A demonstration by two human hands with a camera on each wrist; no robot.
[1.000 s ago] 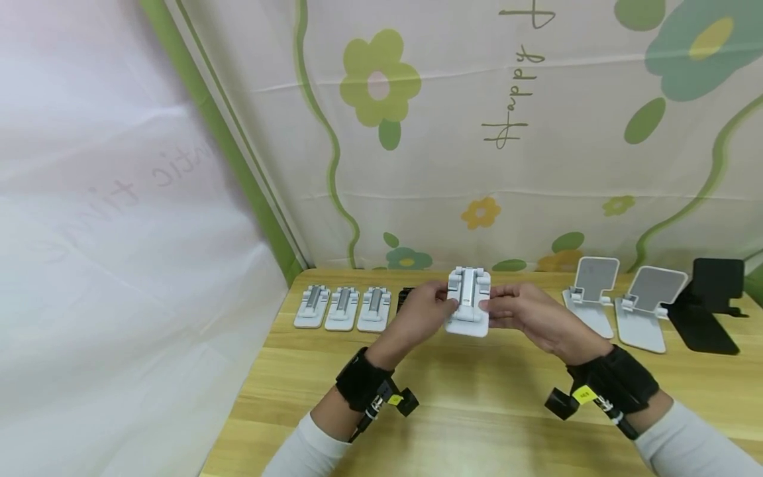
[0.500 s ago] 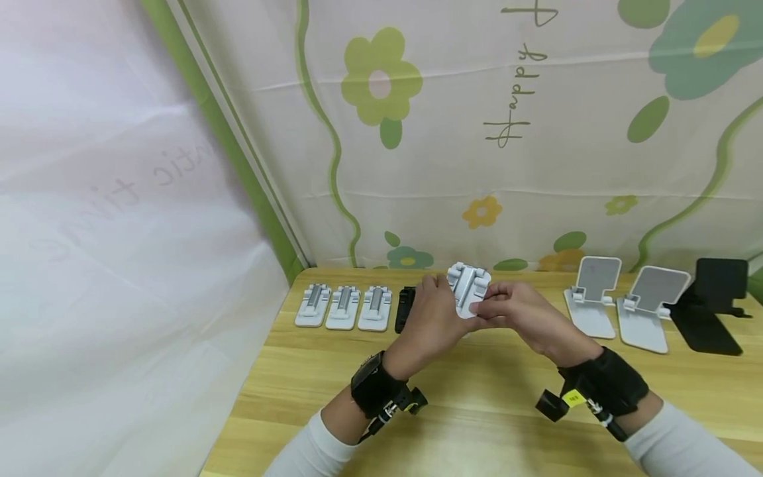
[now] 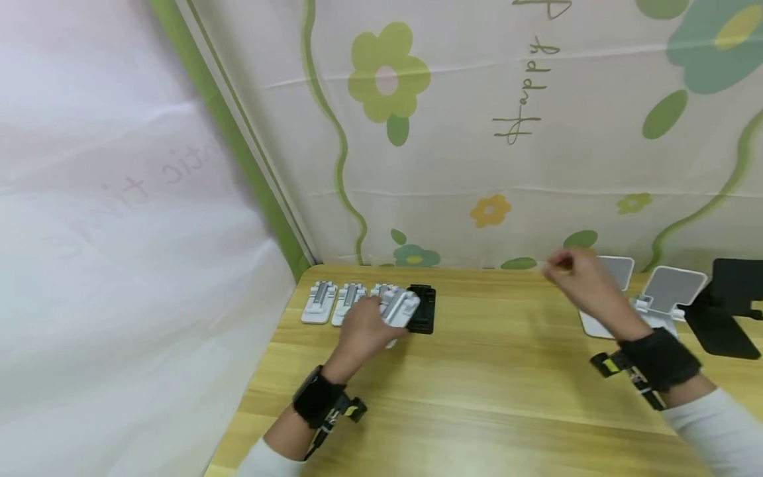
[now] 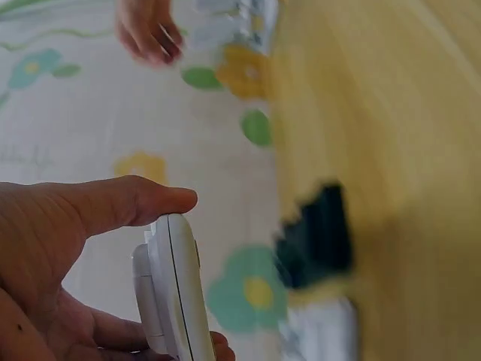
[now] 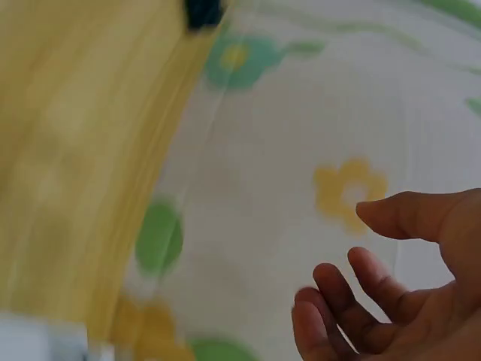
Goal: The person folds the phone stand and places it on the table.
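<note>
My left hand (image 3: 360,330) grips a folded white phone stand (image 3: 399,307) above the left part of the table. In the left wrist view the thumb lies on the top edge of that phone stand (image 4: 180,289), with fingers below it. Beside it on the table lies a folded black phone stand (image 3: 424,309). Several folded white phone stands (image 3: 318,303) sit in a row at the left, one partly hidden by my hand. My right hand (image 3: 584,281) is raised with loosely bent fingers and holds nothing; the right wrist view shows its thumb and fingers apart.
Two unfolded white phone stands (image 3: 672,289) and an unfolded black phone stand (image 3: 721,331) stand at the right, the leftmost partly behind my right hand. The wooden table (image 3: 477,397) ends at the back against a flower-printed curtain (image 3: 453,132).
Both hands held the white phone stand together. My right hand let go and moved right; my left hand carried the stand left, over the folded row, uncovering the black one.
</note>
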